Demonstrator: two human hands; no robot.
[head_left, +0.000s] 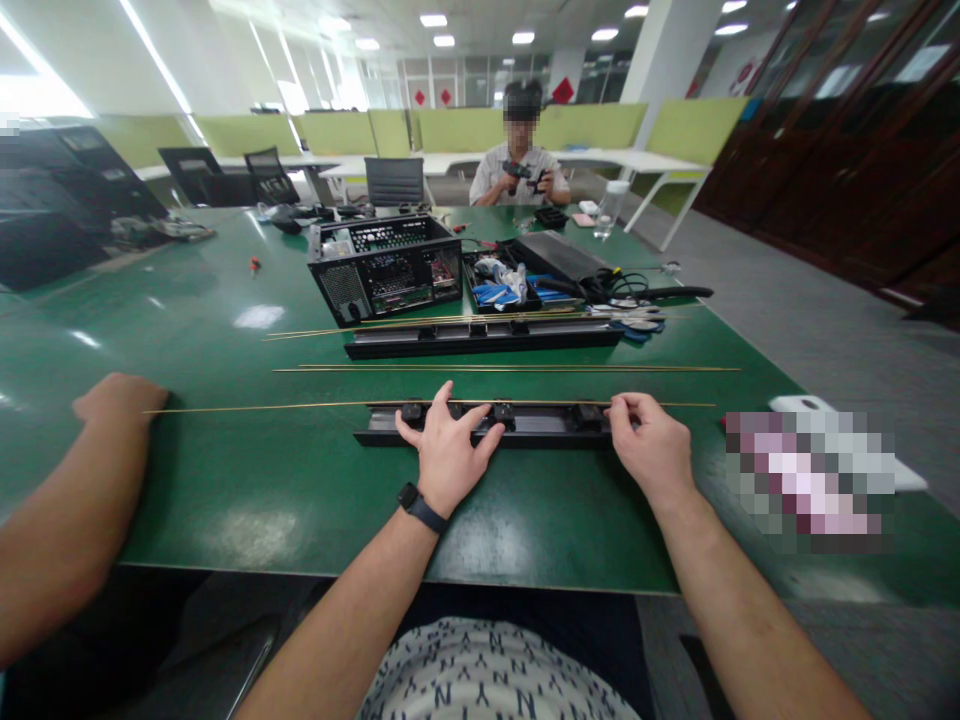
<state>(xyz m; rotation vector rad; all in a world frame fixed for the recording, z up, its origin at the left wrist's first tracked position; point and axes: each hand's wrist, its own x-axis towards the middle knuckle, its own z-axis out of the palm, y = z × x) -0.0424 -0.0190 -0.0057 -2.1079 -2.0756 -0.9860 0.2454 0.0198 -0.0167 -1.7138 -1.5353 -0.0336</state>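
Observation:
In front of me lies a black metal rail (480,438) with several small black blocks (586,416) along it. A thin brass-coloured rod (262,407) runs lengthwise over its back edge, past both ends. My left hand (452,450), wearing a dark watch (422,507), has its fingers spread across the rail and touches the blocks. At the rail's right end, my right hand (652,445) pinches the rod between thumb and fingers; the exact contact is partly hidden. On the left, another person's hand (120,397) is at the rod's far left end.
Two more thin rods (510,368) lie behind, then a second black rail (487,345). Beyond stand an open computer case (386,265) and a tray with blue-and-white gloves (501,285). A co-worker (517,165) holds a power drill opposite. A white object (900,475) lies right.

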